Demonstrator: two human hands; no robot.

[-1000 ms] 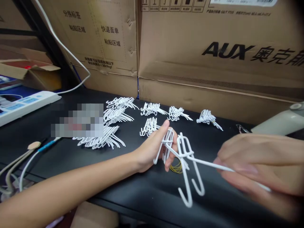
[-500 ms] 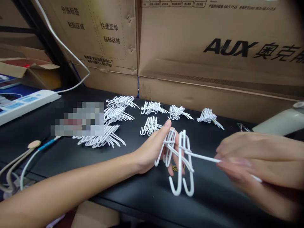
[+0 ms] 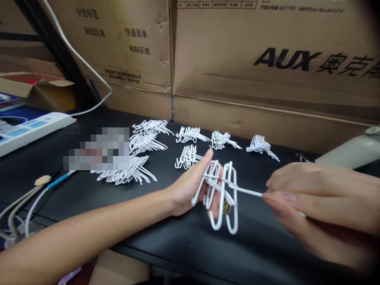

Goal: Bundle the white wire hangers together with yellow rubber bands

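Observation:
My left hand (image 3: 190, 186) rests on the black table (image 3: 166, 233) and is closed round a small stack of white wire hooks (image 3: 209, 184). My right hand (image 3: 314, 206) pinches the straight end of another white wire hook (image 3: 230, 198) and holds it against the stack, its two curved tips hanging down. A yellow rubber band (image 3: 227, 206) shows behind that hook, under my left fingers.
Several bundles of white wire hooks (image 3: 190, 135) lie on the table behind my hands, with a larger pile (image 3: 127, 170) to the left. Cardboard boxes (image 3: 267, 67) wall the back. A white power strip (image 3: 32, 128) and cables (image 3: 32, 198) lie at the left.
My right hand has moved the single hook leftward and up until it meets the stack in my left hand. The left hand has stayed in place.

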